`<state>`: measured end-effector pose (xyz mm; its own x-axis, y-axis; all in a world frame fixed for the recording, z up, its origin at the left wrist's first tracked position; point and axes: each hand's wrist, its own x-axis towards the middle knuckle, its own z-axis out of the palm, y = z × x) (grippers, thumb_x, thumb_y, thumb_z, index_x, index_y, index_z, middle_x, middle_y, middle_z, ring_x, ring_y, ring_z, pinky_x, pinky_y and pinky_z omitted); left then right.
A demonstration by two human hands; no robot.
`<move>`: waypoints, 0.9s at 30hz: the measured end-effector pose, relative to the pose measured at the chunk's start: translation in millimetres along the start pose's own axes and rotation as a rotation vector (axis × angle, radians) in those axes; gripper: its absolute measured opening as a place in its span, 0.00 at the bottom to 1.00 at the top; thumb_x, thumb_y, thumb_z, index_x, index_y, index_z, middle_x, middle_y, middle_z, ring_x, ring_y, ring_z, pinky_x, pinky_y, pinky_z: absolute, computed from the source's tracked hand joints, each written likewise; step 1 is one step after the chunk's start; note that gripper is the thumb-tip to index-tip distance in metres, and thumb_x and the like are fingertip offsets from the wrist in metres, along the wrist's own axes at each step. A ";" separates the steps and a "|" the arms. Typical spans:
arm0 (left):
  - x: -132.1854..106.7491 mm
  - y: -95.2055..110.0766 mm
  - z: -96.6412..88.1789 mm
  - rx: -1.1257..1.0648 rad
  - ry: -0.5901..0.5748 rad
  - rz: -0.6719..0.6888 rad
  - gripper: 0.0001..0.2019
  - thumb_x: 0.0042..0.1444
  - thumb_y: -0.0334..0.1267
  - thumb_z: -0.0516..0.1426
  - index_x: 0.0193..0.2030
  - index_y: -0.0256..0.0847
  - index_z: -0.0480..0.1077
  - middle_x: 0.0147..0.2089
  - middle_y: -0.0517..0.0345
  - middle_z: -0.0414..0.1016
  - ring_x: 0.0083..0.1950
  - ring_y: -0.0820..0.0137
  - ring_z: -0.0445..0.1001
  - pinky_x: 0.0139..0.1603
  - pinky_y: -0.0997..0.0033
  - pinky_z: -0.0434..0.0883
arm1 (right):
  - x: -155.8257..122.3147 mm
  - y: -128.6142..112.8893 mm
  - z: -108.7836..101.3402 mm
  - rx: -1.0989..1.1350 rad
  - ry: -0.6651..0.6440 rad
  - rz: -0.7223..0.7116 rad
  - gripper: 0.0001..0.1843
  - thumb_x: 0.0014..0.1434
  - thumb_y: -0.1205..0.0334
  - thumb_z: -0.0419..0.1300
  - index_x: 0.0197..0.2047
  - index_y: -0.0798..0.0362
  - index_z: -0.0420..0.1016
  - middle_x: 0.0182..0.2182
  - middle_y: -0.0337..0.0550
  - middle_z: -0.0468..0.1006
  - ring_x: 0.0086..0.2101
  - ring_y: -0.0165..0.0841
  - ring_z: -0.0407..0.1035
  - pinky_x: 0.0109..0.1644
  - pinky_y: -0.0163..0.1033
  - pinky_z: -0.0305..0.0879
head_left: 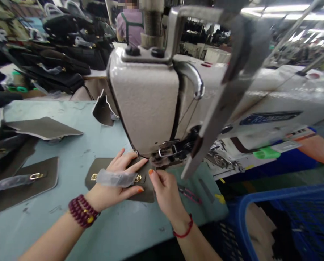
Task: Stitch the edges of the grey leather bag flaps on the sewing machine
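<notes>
A dark grey-brown bag panel [141, 196] lies flat on the pale green table beneath the sewing machine head [145, 98]. My left hand [115, 174] rests on it with fingers spread, passing under a plastic-wrapped handle [117, 178]. Gold rings join this handle to the panel at both ends. Beside the panel's right edge, close below the needle area, my right hand [165, 190] is closed, thumb against bent fingers. Whatever is in that pinch is too small or hidden to make out. Right of it lies a pair of pink-handled snips [190, 195].
More grey panels [45, 127] and a panel with a wrapped handle [42, 177] lie at left. A blue basket [243, 210] stands at lower right. Black bags [69, 65] are piled behind, where a person in purple [130, 27] is visible. A metal bar [213, 123] slants down in front.
</notes>
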<state>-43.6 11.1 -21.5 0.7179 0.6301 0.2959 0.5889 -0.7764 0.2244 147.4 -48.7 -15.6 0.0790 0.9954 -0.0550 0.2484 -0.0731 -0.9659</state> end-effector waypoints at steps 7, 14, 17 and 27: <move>2.4 31.7 -17.5 0.137 -0.021 -0.103 0.32 0.58 0.58 0.56 0.66 0.46 0.62 0.53 0.41 0.71 0.53 0.49 0.70 0.53 0.45 0.69 | 1.7 -2.4 -14.9 0.034 -0.062 0.035 0.23 0.65 0.52 0.50 0.21 0.53 0.57 0.20 0.35 0.55 0.24 0.27 0.50 0.27 0.34 0.45; 16.5 44.7 -26.2 0.148 -0.061 -0.222 0.28 0.61 0.57 0.52 0.62 0.42 0.67 0.53 0.41 0.72 0.50 0.49 0.71 0.50 0.45 0.70 | 0.9 4.6 -23.2 0.037 -0.100 -0.001 0.23 0.68 0.51 0.50 0.23 0.54 0.63 0.22 0.36 0.62 0.25 0.28 0.56 0.28 0.32 0.53; 21.2 45.8 -30.9 0.141 -0.063 -0.232 0.25 0.62 0.55 0.52 0.60 0.43 0.68 0.51 0.44 0.72 0.52 0.49 0.70 0.50 0.46 0.69 | -12.0 13.8 -28.0 0.120 -0.184 0.046 0.23 0.69 0.47 0.50 0.30 0.55 0.71 0.24 0.38 0.71 0.26 0.30 0.66 0.29 0.31 0.61; 23.6 39.9 -28.5 0.166 -0.036 -0.236 0.21 0.63 0.54 0.50 0.54 0.45 0.73 0.41 0.48 0.71 0.46 0.52 0.68 0.46 0.49 0.69 | -24.3 27.6 -25.5 0.178 -0.176 0.047 0.24 0.70 0.48 0.50 0.30 0.55 0.75 0.26 0.44 0.80 0.29 0.33 0.75 0.34 0.32 0.67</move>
<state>-13.7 -5.3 21.0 0.5644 0.7957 0.2197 0.7922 -0.5970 0.1270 177.0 -76.5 -34.5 -0.0871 0.9878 -0.1289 0.0737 -0.1226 -0.9897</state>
